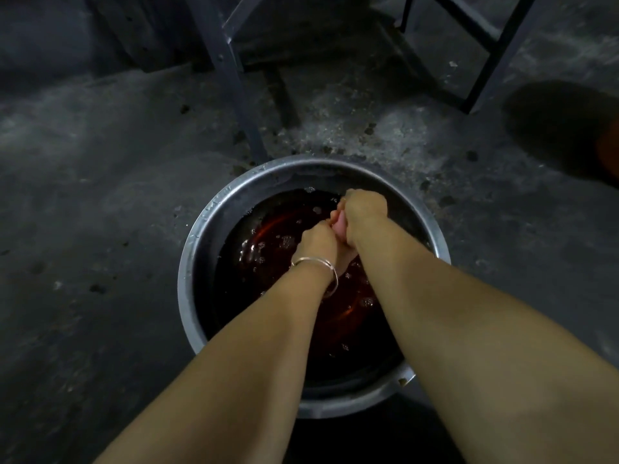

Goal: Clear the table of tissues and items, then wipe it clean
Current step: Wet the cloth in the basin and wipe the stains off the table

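Pink cloth (339, 226), apparently twisted, between left grip (316, 241) and right grip (365, 209).

Single head-worn wide-angle view, looking steeply down and slightly forward, close above a metal basin (201, 226) on a concrete floor (100, 229), left hand (316, 241) and right hand (365, 205) meeting mid-frame, metal frame legs (234, 82) at top.

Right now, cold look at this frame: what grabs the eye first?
Dead centre, the left hand and right hand grip a pink cloth between them, over a round metal basin on the concrete floor. The basin holds dark reddish water with bubbles. A thin bangle circles the left wrist; grey metal frame legs stand beyond the basin.
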`<state>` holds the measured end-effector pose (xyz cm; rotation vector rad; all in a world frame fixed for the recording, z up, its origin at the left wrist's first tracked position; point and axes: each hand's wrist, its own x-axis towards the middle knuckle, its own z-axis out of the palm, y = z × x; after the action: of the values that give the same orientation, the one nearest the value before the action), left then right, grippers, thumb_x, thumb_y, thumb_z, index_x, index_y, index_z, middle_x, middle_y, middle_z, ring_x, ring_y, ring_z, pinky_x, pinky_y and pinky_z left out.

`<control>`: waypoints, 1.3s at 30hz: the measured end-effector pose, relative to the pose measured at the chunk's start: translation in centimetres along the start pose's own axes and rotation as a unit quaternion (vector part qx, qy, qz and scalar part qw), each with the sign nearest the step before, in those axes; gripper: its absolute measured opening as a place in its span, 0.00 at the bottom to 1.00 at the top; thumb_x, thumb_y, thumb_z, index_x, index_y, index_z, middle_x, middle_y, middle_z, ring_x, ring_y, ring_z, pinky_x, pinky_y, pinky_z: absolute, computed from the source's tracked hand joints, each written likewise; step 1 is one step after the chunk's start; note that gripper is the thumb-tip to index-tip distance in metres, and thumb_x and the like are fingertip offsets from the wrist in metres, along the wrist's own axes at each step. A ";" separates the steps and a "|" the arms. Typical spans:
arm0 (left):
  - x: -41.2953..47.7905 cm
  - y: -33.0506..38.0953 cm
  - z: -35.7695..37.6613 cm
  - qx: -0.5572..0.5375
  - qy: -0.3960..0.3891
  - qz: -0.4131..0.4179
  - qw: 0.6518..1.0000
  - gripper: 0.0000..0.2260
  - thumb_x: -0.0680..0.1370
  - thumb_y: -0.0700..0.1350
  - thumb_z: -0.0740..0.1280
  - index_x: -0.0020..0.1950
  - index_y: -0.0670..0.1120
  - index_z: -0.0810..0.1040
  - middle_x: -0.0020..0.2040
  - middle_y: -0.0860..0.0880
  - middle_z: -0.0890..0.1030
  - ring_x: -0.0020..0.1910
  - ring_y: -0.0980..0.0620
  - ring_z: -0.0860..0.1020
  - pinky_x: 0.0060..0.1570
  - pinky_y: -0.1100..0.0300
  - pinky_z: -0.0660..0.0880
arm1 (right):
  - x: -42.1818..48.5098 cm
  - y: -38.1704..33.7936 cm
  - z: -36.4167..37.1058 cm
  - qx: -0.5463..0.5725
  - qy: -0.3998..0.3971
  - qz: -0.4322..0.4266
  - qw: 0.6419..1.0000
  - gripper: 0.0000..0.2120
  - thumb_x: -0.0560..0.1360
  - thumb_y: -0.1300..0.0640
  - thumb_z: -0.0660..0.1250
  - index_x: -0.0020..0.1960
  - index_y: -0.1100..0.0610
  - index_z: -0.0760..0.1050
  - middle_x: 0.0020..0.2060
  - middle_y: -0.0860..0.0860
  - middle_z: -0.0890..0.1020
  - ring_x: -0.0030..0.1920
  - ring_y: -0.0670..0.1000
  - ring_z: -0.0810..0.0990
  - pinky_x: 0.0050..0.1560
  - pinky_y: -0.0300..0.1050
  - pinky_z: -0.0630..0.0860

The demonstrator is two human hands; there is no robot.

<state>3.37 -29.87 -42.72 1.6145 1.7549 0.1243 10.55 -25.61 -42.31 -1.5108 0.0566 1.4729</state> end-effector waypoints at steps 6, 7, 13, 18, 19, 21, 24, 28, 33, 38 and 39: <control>0.4 -1.0 -3.2 -0.324 -0.349 -0.078 0.876 0.09 0.74 0.37 0.61 0.35 0.45 0.67 0.25 0.51 0.68 0.17 0.61 0.60 0.15 0.72 0.52 | -0.9 -1.1 -1.8 -0.026 -0.282 0.010 0.959 0.20 0.79 0.43 0.54 0.54 0.58 0.75 0.42 0.57 0.83 0.45 0.55 0.82 0.46 0.50 0.79; 0.2 -1.1 -3.5 -0.351 -0.393 -0.082 0.846 0.08 0.74 0.37 0.60 0.36 0.45 0.66 0.25 0.52 0.67 0.17 0.62 0.60 0.15 0.72 0.51 | -1.1 -1.0 -2.0 0.005 -0.306 0.009 0.952 0.20 0.79 0.43 0.54 0.54 0.57 0.75 0.44 0.57 0.83 0.45 0.56 0.83 0.47 0.51 0.80; 0.1 -1.6 -3.1 -0.364 -0.417 -0.086 0.828 0.06 0.72 0.37 0.62 0.36 0.44 0.67 0.24 0.51 0.68 0.16 0.61 0.60 0.14 0.72 0.52 | -1.6 -0.4 -1.4 -0.049 -0.278 -0.010 0.959 0.16 0.79 0.48 0.58 0.47 0.60 0.77 0.19 0.46 0.68 0.20 0.44 0.69 0.27 0.37 0.72; 0.7 -0.7 -1.0 -0.305 -0.196 -0.080 0.929 0.07 0.71 0.38 0.66 0.33 0.44 0.72 0.27 0.48 0.70 0.17 0.57 0.62 0.18 0.70 0.57 | -1.3 -0.7 0.6 -0.141 -0.120 -0.069 0.980 0.17 0.81 0.54 0.57 0.38 0.63 0.72 0.17 0.49 0.63 0.16 0.46 0.62 0.24 0.38 0.65; 0.8 -0.6 -0.7 -0.280 -0.158 -0.073 0.944 0.08 0.70 0.38 0.67 0.32 0.44 0.72 0.27 0.48 0.70 0.17 0.56 0.62 0.19 0.69 0.58 | -1.1 -0.7 0.8 -0.130 -0.097 -0.074 0.984 0.17 0.81 0.54 0.57 0.37 0.62 0.71 0.17 0.49 0.63 0.16 0.47 0.62 0.23 0.37 0.65; 1.1 -0.4 -0.1 -0.233 -0.091 -0.049 0.967 0.09 0.69 0.39 0.68 0.31 0.44 0.72 0.26 0.48 0.71 0.20 0.54 0.65 0.22 0.67 0.61 | -0.7 -0.6 0.7 -0.126 -0.060 -0.082 0.987 0.18 0.80 0.53 0.58 0.36 0.62 0.71 0.15 0.49 0.63 0.16 0.47 0.62 0.21 0.36 0.65; 1.1 -0.3 0.9 -0.132 -0.035 -0.032 0.990 0.06 0.69 0.44 0.70 0.38 0.44 0.75 0.31 0.49 0.74 0.28 0.52 0.71 0.28 0.64 0.66 | -0.6 -0.3 0.3 -0.126 -0.011 -0.092 0.988 0.17 0.80 0.53 0.58 0.36 0.62 0.72 0.18 0.51 0.66 0.17 0.48 0.64 0.20 0.36 0.66; 0.3 -0.6 0.4 -0.006 -0.019 -0.002 1.000 0.14 0.69 0.52 0.68 0.48 0.46 0.75 0.45 0.46 0.80 0.41 0.47 0.78 0.42 0.58 0.74 | -1.5 0.2 0.4 -0.137 0.033 -0.091 0.986 0.17 0.80 0.53 0.58 0.39 0.62 0.74 0.20 0.52 0.68 0.16 0.47 0.66 0.21 0.36 0.68; -1.1 0.0 -4.1 -0.136 -0.079 -0.042 0.987 0.13 0.68 0.44 0.72 0.50 0.44 0.75 0.39 0.47 0.79 0.37 0.46 0.78 0.37 0.58 0.74 | -3.7 -2.2 1.7 -0.101 -0.067 -0.037 0.992 0.19 0.80 0.50 0.57 0.41 0.64 0.73 0.24 0.53 0.73 0.24 0.50 0.72 0.27 0.39 0.74; -2.2 -0.8 -7.0 -0.057 -0.024 -0.156 0.986 0.30 0.67 0.41 0.74 0.64 0.39 0.66 0.61 0.43 0.73 0.58 0.44 0.75 0.49 0.60 0.71 | -5.3 -3.5 0.8 -0.417 -0.121 -0.027 0.901 0.27 0.79 0.39 0.52 0.68 0.56 0.70 0.66 0.54 0.73 0.64 0.57 0.71 0.63 0.55 0.69; -2.6 -0.5 -7.3 -0.097 -0.020 -0.157 0.983 0.30 0.66 0.42 0.75 0.62 0.40 0.65 0.60 0.43 0.73 0.57 0.44 0.75 0.48 0.59 0.71 | -6.0 -3.9 0.9 -0.420 -0.160 -0.019 0.893 0.25 0.78 0.40 0.55 0.66 0.55 0.71 0.64 0.52 0.74 0.63 0.55 0.73 0.59 0.53 0.71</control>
<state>-1.30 -29.37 -36.52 1.1790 1.8804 0.1080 10.77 -26.49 -35.16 -1.8686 -0.9108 1.8028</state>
